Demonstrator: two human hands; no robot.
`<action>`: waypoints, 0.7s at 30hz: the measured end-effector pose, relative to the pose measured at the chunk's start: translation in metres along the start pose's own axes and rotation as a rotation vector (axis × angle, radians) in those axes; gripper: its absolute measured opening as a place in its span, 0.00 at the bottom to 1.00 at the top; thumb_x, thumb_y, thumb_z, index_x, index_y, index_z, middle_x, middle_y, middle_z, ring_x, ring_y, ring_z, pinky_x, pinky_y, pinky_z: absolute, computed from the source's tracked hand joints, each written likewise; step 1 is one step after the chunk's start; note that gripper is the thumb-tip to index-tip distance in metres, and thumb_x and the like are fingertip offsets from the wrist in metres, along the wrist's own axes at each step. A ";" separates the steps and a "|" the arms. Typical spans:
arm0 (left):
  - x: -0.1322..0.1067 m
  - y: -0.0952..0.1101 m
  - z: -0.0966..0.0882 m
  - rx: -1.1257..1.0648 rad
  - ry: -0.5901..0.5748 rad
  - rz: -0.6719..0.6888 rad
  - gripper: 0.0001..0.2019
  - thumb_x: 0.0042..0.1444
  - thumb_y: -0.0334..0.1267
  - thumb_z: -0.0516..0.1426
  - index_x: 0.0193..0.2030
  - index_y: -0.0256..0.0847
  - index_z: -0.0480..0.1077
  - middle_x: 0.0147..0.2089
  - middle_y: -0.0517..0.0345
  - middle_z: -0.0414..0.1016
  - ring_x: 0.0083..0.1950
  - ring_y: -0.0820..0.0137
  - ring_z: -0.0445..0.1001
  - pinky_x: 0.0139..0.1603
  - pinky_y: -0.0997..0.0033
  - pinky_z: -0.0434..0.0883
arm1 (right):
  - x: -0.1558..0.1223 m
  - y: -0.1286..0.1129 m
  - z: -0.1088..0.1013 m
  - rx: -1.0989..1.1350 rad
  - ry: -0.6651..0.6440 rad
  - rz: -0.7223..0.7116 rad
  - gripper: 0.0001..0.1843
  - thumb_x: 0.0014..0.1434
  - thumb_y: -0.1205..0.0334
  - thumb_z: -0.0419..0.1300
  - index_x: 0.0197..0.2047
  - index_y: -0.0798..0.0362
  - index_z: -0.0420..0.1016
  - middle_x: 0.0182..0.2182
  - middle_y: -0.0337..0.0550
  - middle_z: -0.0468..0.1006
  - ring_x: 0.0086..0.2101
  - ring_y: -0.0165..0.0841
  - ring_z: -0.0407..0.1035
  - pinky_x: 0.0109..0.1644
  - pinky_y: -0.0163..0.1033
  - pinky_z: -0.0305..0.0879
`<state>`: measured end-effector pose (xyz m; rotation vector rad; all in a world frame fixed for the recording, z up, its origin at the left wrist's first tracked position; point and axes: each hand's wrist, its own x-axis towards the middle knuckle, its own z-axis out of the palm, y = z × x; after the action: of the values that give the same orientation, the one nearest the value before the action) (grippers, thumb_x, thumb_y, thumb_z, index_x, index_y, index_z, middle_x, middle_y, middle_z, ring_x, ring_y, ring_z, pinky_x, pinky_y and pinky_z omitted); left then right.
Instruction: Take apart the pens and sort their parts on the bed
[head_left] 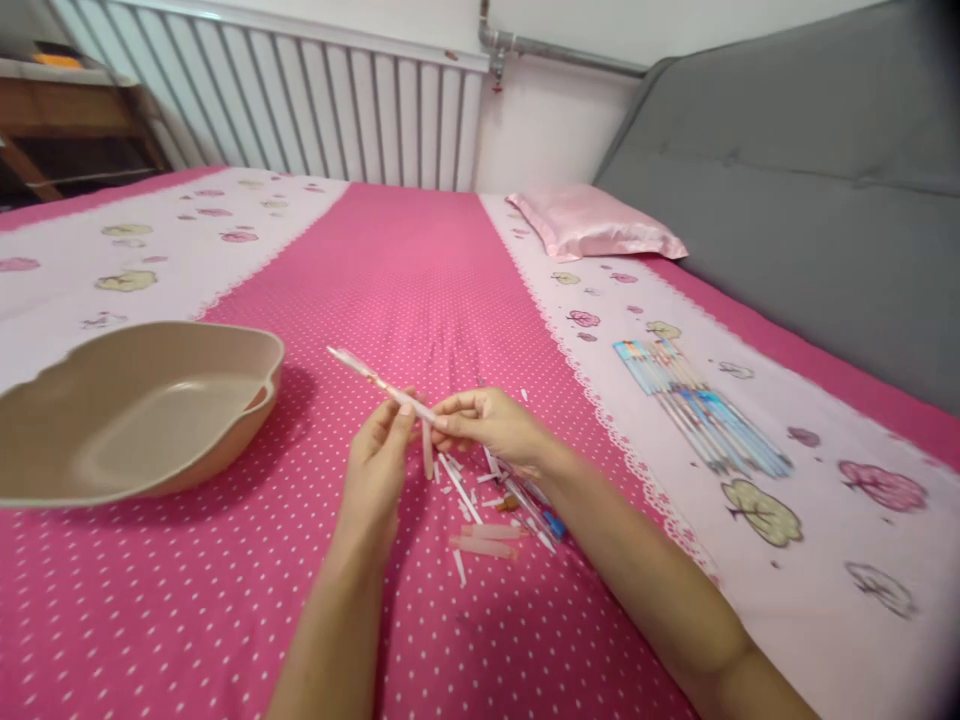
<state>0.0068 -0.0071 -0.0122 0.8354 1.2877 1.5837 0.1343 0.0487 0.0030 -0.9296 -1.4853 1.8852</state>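
Observation:
My left hand (379, 445) pinches a slim, pale pink pen (360, 368) between thumb and fingers, its tip slanting up to the left. At the pen's lower right end, the fingers of my right hand (491, 425) are closed on it. A pale translucent tube (428, 450) hangs just below my fingers; whether I hold it is unclear. Under my right hand lies a loose heap of thin white sticks (463, 490), partly hidden by the hand and forearm. Two pinkish barrels (486, 546), an orange-brown piece (508, 503) and a blue piece (555, 526) lie there too.
On the left stands a beige basin (180, 425). Several blue and clear pens (701, 410) lie in rows to the right. A pink pillow (600, 222) rests farther back, near the grey headboard (780, 160). A white radiator (330, 100) borders the bed's far side.

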 end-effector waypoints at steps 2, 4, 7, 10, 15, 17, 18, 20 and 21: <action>0.004 -0.001 -0.003 0.058 0.032 0.045 0.18 0.50 0.46 0.57 0.44 0.37 0.70 0.46 0.49 0.73 0.46 0.65 0.72 0.48 0.61 0.68 | 0.001 -0.001 -0.002 0.017 0.057 -0.010 0.02 0.51 0.71 0.61 0.31 0.59 0.74 0.23 0.39 0.76 0.22 0.22 0.68 0.29 0.29 0.64; 0.009 -0.001 -0.006 0.092 0.068 0.073 0.16 0.51 0.45 0.56 0.44 0.38 0.70 0.48 0.51 0.72 0.46 0.67 0.72 0.49 0.62 0.68 | 0.000 -0.003 -0.007 0.015 0.147 -0.022 0.03 0.52 0.73 0.59 0.30 0.59 0.73 0.23 0.39 0.76 0.22 0.22 0.68 0.28 0.28 0.64; 0.017 -0.002 -0.014 0.152 0.172 0.074 0.14 0.51 0.42 0.55 0.42 0.38 0.70 0.45 0.52 0.72 0.41 0.70 0.73 0.45 0.64 0.69 | -0.012 -0.005 -0.021 -0.170 0.373 -0.013 0.03 0.53 0.71 0.58 0.32 0.59 0.73 0.24 0.40 0.77 0.23 0.22 0.70 0.29 0.28 0.65; 0.026 -0.007 -0.021 0.349 0.283 0.110 0.16 0.50 0.44 0.55 0.44 0.39 0.69 0.39 0.54 0.72 0.39 0.69 0.72 0.45 0.63 0.68 | -0.043 -0.003 -0.050 -0.351 0.635 0.009 0.07 0.54 0.68 0.57 0.37 0.58 0.73 0.28 0.42 0.79 0.25 0.24 0.71 0.31 0.29 0.66; 0.031 -0.019 -0.024 0.920 0.386 0.270 0.19 0.52 0.45 0.50 0.45 0.35 0.70 0.37 0.48 0.72 0.43 0.59 0.70 0.48 0.54 0.65 | -0.121 0.022 -0.120 -0.552 1.047 0.106 0.11 0.51 0.66 0.57 0.39 0.57 0.74 0.30 0.43 0.79 0.31 0.31 0.73 0.35 0.32 0.66; 0.028 -0.023 -0.023 1.013 0.385 0.346 0.19 0.52 0.42 0.49 0.45 0.31 0.69 0.39 0.45 0.71 0.46 0.56 0.68 0.50 0.53 0.64 | -0.148 0.035 -0.143 -0.649 1.186 0.181 0.11 0.50 0.66 0.57 0.37 0.56 0.76 0.30 0.45 0.79 0.34 0.35 0.73 0.37 0.35 0.65; 0.026 -0.024 -0.024 1.032 0.374 0.388 0.19 0.51 0.42 0.49 0.44 0.30 0.69 0.40 0.44 0.70 0.48 0.56 0.67 0.51 0.53 0.62 | -0.158 0.041 -0.151 -0.693 1.244 0.216 0.11 0.49 0.65 0.57 0.37 0.55 0.76 0.32 0.46 0.79 0.36 0.36 0.72 0.39 0.36 0.64; 0.019 -0.027 -0.026 1.040 0.354 0.422 0.19 0.51 0.41 0.48 0.43 0.31 0.69 0.42 0.44 0.70 0.51 0.57 0.66 0.53 0.55 0.61 | -0.171 0.050 -0.162 -0.767 1.321 0.279 0.11 0.50 0.64 0.56 0.36 0.54 0.76 0.34 0.48 0.79 0.38 0.39 0.72 0.40 0.38 0.64; 0.014 -0.028 -0.028 1.043 0.340 0.429 0.18 0.51 0.41 0.48 0.42 0.31 0.69 0.42 0.44 0.70 0.51 0.57 0.66 0.54 0.56 0.61 | -0.174 0.054 -0.165 -0.802 1.344 0.299 0.11 0.50 0.64 0.56 0.36 0.53 0.76 0.35 0.48 0.79 0.40 0.39 0.71 0.41 0.39 0.63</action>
<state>-0.0170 -0.0024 -0.0464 1.5934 2.3704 1.3289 0.3700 -0.0023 -0.0425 -2.2224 -1.1216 0.3190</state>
